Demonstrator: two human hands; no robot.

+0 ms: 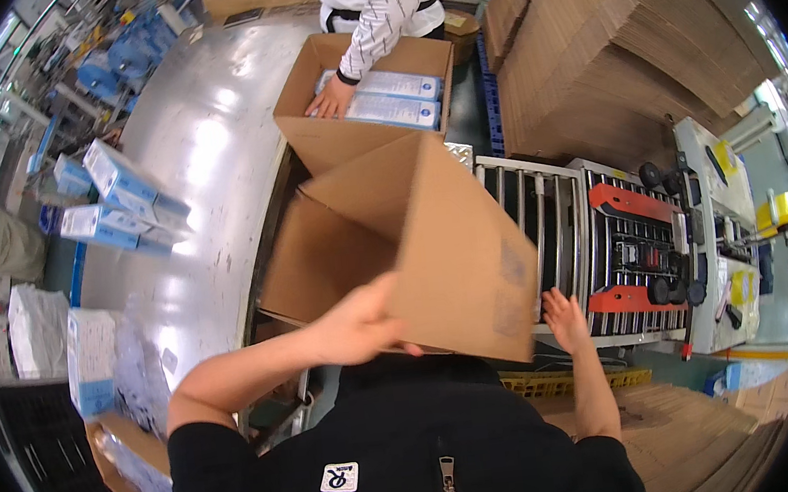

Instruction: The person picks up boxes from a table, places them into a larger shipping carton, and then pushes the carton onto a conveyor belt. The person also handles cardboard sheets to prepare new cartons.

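A cardboard box (pixel 470 248) stands tilted in front of me, its open side facing left and its inside bare where it shows. My left hand (pixel 362 325) is closed on the box's near edge, with some fingertips hidden behind the cardboard. Just off the box's right corner, my right hand (pixel 565 321) is raised with its fingers apart and nothing in it. Beyond this box sits another open cardboard box (pixel 327 139), holding white and blue packages (pixel 395 111). A co-worker's hand (pixel 332 97) rests on those packages.
A shiny metal table (pixel 206 169) runs along the left, with white and blue cartons (pixel 123 191) at its far side. To the right lies a roller conveyor (pixel 542 203) leading to a machine with red guides (pixel 632 204). Flattened cardboard (pixel 602 46) is stacked behind it.
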